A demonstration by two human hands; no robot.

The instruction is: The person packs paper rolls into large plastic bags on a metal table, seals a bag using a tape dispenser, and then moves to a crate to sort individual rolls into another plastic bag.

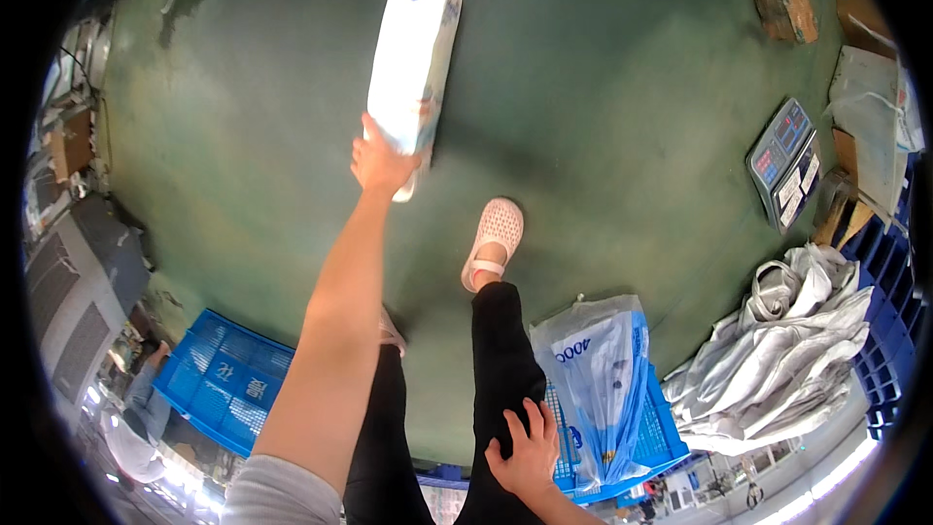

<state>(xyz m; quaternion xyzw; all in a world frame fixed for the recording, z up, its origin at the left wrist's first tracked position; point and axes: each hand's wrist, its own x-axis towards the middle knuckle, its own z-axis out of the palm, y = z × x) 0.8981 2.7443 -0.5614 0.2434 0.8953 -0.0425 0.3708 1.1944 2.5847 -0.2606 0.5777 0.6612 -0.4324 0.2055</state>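
Note:
A long white plastic-wrapped pack (pixel 413 49) with a blue emblem and a gathered clear tip stretches out ahead of me over the green floor. My left hand (pixel 382 163) grips its near end, the thumb along the top face. What is inside the wrapping cannot be seen. My right hand (pixel 528 447) rests on my black-trousered right leg with its fingers spread, holding nothing. Right beside it, a clear bag of blue-and-white printed packaging (pixel 598 369) lies on a blue plastic crate (pixel 666 428).
Another blue crate (pixel 219 379) stands at lower left. To the right are a digital scale (pixel 782 165), a crumpled pale sack (pixel 787 350) and a brown block (pixel 783 8). Cardboard and blue crates line the right edge. Someone in grey (pixel 136 428) is at far lower left.

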